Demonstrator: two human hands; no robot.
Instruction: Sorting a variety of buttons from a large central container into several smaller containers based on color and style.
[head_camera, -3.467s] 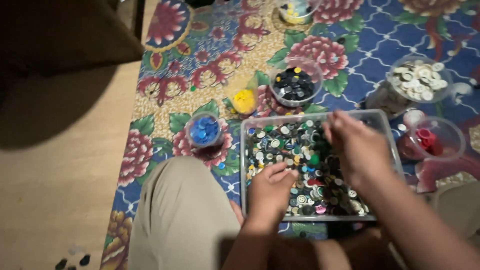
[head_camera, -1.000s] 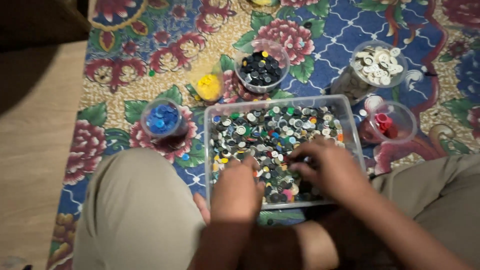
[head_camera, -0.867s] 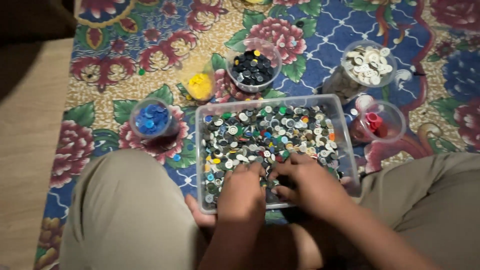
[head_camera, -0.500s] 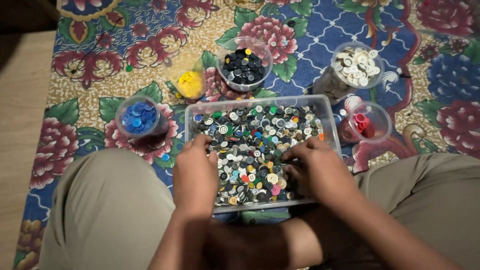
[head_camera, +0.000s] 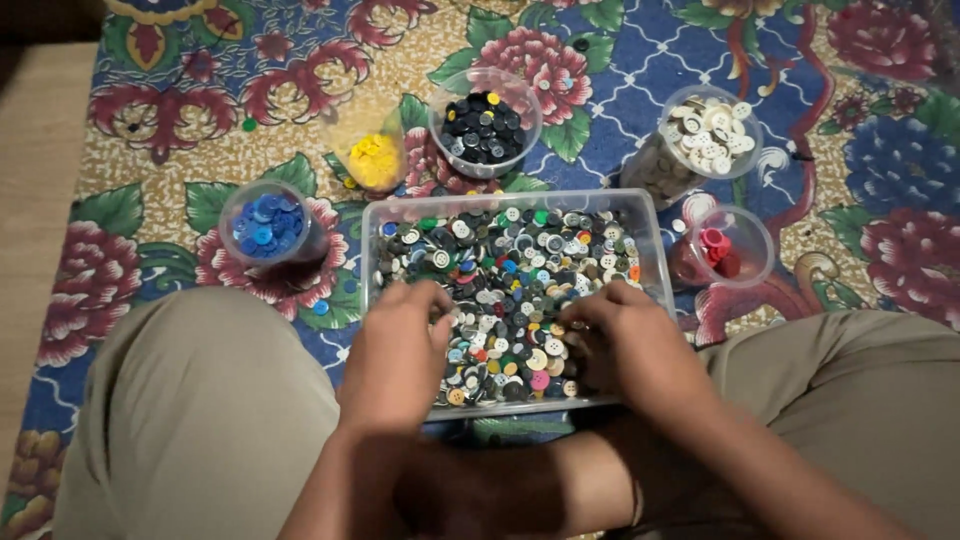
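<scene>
A clear rectangular plastic tray (head_camera: 650, 235) sits on the carpet between my knees, filled with mixed coloured buttons (head_camera: 505, 270). My left hand (head_camera: 400, 350) rests palm down on the tray's near left part, fingers curled among the buttons. Over the near right part lies my right hand (head_camera: 625, 340), its fingertips pinched in the button pile. Whether either hand holds a button is hidden by the fingers.
Clear cups ring the tray: blue buttons (head_camera: 265, 222) at left, yellow buttons (head_camera: 375, 160), black buttons (head_camera: 483, 128) behind, white buttons (head_camera: 708, 135) at back right, red buttons (head_camera: 718, 250) at right. My legs in khaki trousers (head_camera: 190, 420) flank the tray on a floral carpet (head_camera: 620, 90).
The view has shifted so the tray sits more central. My left hand slid toward the tray's left side and my right hand drew back from the far part to the near right.
</scene>
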